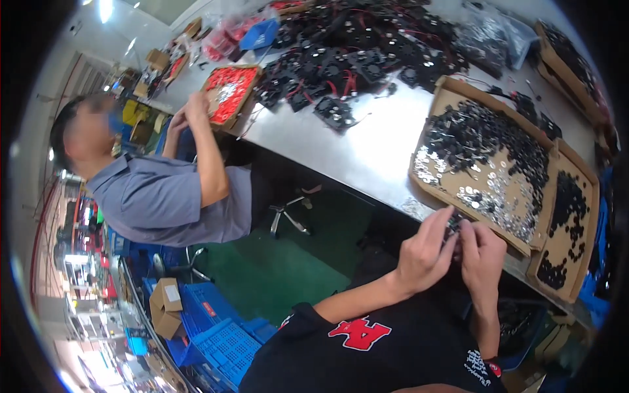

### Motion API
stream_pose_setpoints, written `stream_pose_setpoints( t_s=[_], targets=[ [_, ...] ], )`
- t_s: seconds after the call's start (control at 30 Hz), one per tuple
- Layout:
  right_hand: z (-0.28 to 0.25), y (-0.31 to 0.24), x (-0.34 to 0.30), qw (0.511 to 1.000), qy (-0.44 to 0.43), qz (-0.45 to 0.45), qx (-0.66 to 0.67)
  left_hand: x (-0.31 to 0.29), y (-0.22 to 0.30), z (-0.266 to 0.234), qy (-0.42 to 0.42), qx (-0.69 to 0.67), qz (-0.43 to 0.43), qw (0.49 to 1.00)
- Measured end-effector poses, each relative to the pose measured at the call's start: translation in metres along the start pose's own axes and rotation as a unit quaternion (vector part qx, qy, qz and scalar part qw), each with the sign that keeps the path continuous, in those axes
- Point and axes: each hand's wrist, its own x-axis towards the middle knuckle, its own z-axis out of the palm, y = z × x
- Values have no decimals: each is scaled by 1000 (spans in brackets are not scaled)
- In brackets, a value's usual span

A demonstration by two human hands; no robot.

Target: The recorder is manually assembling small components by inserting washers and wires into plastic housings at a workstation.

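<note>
My left hand [424,254] and my right hand [483,257] meet at the near edge of the metal table. Between their fingertips they pinch a small dark part [453,224], mostly covered by the fingers, so its exact kind does not show. Just beyond my hands lies a shallow cardboard tray [440,105]. It holds a heap of small black parts [464,130] and many loose silver ring-shaped pieces [501,196]. Against its right side, a second cardboard tray [585,226] carries small black pieces [569,200].
Black fans with red wires [334,111] are piled across the table's [373,144] far side. At left, a co-worker in a grey-blue shirt [177,196] handles something by a tray of red parts [230,92]. Blue crates [223,347] and a wheeled stool [288,219] stand on the floor.
</note>
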Motion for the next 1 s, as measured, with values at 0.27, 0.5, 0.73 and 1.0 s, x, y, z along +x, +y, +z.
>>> stream_pose_setpoints(
  t_s=[0.27,0.5,0.73,1.0],
  targets=[
    [-7,-8,5,997,-64,-34,-8,8,-4,0,-3,44,45,998],
    [-10,-17,-7,991,9,-127,44,8,-6,1,7,-1,63,998],
    [-5,-14,-13,989,23,-136,53,8,-3,0,25,45,92,994],
    [-10,-13,-10,991,-7,-131,27,9,-8,3,19,33,111,993]
  ],
)
